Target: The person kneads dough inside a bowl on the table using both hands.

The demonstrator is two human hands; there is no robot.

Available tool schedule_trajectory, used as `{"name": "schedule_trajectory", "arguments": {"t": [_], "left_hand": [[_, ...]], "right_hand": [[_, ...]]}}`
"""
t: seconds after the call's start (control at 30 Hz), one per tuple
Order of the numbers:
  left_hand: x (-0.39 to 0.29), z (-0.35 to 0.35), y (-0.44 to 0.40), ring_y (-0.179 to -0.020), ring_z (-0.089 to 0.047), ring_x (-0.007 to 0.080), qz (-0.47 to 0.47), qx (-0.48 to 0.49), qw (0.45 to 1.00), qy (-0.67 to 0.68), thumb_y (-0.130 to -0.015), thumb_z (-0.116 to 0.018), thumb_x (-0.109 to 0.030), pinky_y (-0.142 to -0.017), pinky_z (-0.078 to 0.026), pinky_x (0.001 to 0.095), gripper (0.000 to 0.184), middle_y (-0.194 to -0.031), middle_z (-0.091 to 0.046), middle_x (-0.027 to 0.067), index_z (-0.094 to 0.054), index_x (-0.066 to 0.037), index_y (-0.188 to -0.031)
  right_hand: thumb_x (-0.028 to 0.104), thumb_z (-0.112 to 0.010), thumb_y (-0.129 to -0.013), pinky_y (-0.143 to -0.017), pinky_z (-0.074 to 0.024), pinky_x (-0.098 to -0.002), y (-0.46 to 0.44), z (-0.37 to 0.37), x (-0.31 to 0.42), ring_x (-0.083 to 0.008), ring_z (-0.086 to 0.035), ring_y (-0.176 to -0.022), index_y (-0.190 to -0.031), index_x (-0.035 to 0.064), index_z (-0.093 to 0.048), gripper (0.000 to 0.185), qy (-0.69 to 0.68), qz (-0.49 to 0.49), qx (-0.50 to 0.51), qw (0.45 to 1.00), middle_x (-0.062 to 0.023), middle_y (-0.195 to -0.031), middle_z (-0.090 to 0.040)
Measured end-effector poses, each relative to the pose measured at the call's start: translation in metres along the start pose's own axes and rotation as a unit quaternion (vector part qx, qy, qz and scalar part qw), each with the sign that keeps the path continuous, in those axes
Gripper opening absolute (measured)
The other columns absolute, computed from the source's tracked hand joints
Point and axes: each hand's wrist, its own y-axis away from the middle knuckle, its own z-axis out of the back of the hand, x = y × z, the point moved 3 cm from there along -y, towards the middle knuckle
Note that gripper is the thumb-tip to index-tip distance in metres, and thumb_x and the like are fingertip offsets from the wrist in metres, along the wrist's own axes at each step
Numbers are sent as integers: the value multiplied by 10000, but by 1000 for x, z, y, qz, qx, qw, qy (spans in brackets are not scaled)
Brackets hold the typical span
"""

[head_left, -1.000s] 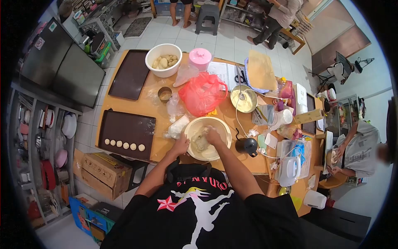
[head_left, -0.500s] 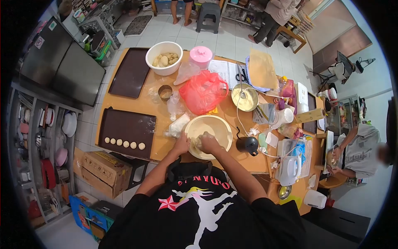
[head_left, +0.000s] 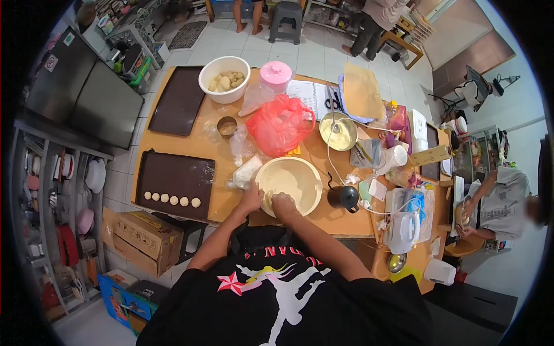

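A cream-coloured bowl [head_left: 309, 199] stands at the near edge of the table, in front of my body. With my left hand [head_left: 250, 199] I grip its left rim. My right hand [head_left: 285, 209] is down inside the bowl, fingers curled and floury, pressed on a small lump of dough [head_left: 269, 198] against the near left wall. The hand hides most of this lump. Pale flour coats the inside of the bowl. To the left, several round dough balls [head_left: 173, 200] lie in a row on a dark baking tray [head_left: 176, 173].
Beyond the bowl lie a red plastic bag [head_left: 281, 126], a white tub [head_left: 210, 86] of dough pieces and a metal bowl [head_left: 346, 130] of creamy mixture. A black kettle [head_left: 344, 198] stands close on the right. A co-worker [head_left: 502, 199] works at far right.
My right hand has dropped lower and slightly left in the bowl, its knuckles now turned down over the dough. My left hand stays on the rim. The whole view has shifted slightly.
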Motion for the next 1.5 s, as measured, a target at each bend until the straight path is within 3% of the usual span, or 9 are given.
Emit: {"name": "schedule_trajectory", "arguments": {"t": [0.13,0.3,0.43,0.53,0.63,0.77,1.13,1.4,1.5], "left_hand": [[-14,11,9,-1002,-533,499,-21,4,998,54,-870,-497,-142,-858,-432,513,566,-1082,-528,371,-194,85,-1291],[43,-21,-21,-799,-639,407,-126,-40,989,-61,-889,-495,-159,-550,-546,437,562,-1024,-557,346,-176,80,-1286],[3,3,-4,-625,-651,340,-22,51,998,38,-905,-482,-183,-402,-518,362,537,-947,-579,326,-186,88,-1262],[-1,8,-1,-561,-641,326,6,76,996,44,-919,-453,-169,-411,-523,371,499,-879,-597,304,-187,83,-1257],[-7,8,1,-516,-636,301,6,89,994,63,-929,-424,-146,-398,-523,368,470,-822,-604,285,-170,81,-1254],[-11,9,3,-503,-640,287,55,140,975,160,-933,-412,-127,-381,-521,357,463,-808,-599,291,-143,86,-1244],[-11,8,3,-513,-635,315,42,57,991,114,-902,-438,-120,-397,-542,365,478,-885,-592,312,-183,69,-1259],[-15,11,4,-584,-642,370,40,45,996,68,-905,-435,-140,-419,-549,400,459,-940,-581,334,-223,64,-1256],[-19,13,6,-834,-620,431,55,46,997,29,-888,-460,-148,-675,-537,463,589,-1000,-580,334,-140,51,-1341]], "right_hand": [[106,-569,-767,-730,-514,-439,-28,-18,-1,-358,-631,-812,-813,5,-639,131,-91,-121,-16,988,-222,-809,-631],[123,-628,-709,-740,-518,-451,-63,-24,-17,-398,-638,-817,-789,-7,-651,155,-156,-202,-35,966,-258,-836,-634],[162,-599,-738,-774,-508,-420,-61,-11,-23,-343,-649,-856,-899,-8,-681,248,-144,-148,97,974,-244,-891,-652],[212,-591,-774,-773,-506,-404,-41,18,-31,-333,-653,-836,-967,35,-688,279,-169,-47,1,984,-218,-891,-663],[275,-584,-809,-791,-498,-403,-32,51,-54,-343,-643,-866,-970,64,-696,288,-292,-215,-63,930,-216,-945,-657],[344,-547,-849,-827,-479,-417,-33,3,-76,-314,-635,-924,-1093,64,-636,382,-252,-235,39,938,-217,-1006,-646],[36,-542,-701,-772,-477,-464,15,31,-23,-396,-585,-843,-888,-30,-598,206,-134,56,-39,989,-234,-916,-590],[59,-539,-723,-734,-486,-449,32,26,-12,-366,-596,-795,-848,-14,-616,164,-71,94,3,993,-208,-810,-614],[70,-545,-735,-729,-494,-442,16,21,-5,-348,-606,-790,-851,-9,-624,161,-30,84,44,995,-202,-814,-621]]}}
